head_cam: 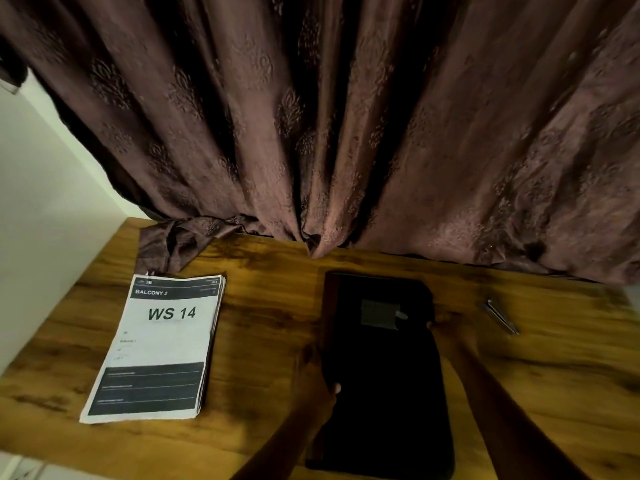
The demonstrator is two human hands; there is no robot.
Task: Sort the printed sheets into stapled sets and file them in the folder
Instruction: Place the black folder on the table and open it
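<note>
Heavy brown curtain fabric (346,116), woven with a raised leaf motif and hanging in deep folds, filled the background and bunched onto the rear edge of a wood-grain worktop (266,306) with an amber, streaked finish; a pale wall (45,188) stood at the left. On the worktop's left side lay a stack of printed sheets (162,344), rectangular and slightly fanned along the right edge, the top page reading "BALCONY 2" and "WS 14" above a dark printed block. Well apart to its right lay the folder (381,375), a closed, matte black, rounded-corner case with a small grey rectangular patch near its top; nothing of its contents showed. The person's left hand (317,379) gripped the folder's left edge, thumb lying on the cover and the remaining fingers curled beneath, out of sight. The right hand (450,332) met the folder's right edge near the top, fingers pressed close together against the side; motion blur made it impossible to tell whether they wrapped under it. Both forearms reached in from the bottom of the frame, flanking the folder. Near the right hand, but not touching it, a slim metallic object (500,317), blurred and lying at an angle, rested on the bare wood; it looked like a stapler, though the blur left that uncertain.
</note>
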